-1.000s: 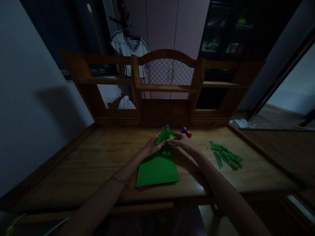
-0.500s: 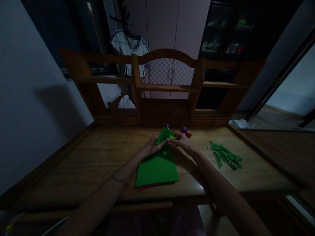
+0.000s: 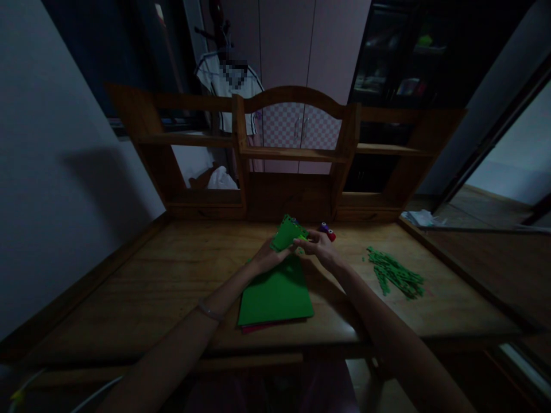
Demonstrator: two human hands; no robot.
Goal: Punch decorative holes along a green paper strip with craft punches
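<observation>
My left hand [image 3: 267,259] is closed on a small green paper sheet [image 3: 284,234], tilted up above the desk, its far and right edges notched with small cut-outs. My right hand [image 3: 321,246] pinches a small yellow-green craft punch [image 3: 302,237] at the right edge of that sheet; my fingers partly cover it. Below both hands lies a stack of green paper [image 3: 275,295], with a red sheet showing under its near edge. Just beyond my right hand stand a purple punch [image 3: 323,227] and a red punch [image 3: 331,235]. Another dark one is partly hidden behind the held sheet.
To the right, a loose pile of thin green paper strips [image 3: 396,272] lies on the wooden desk [image 3: 172,275]. A wooden shelf unit [image 3: 293,154] rises along the desk's back edge. White crumpled material [image 3: 424,218] sits beyond the right rim.
The held green sheet has tilted and turned, so more of its face and notched edge shows above my left hand. My right hand stays close by with the yellow-green punch.
</observation>
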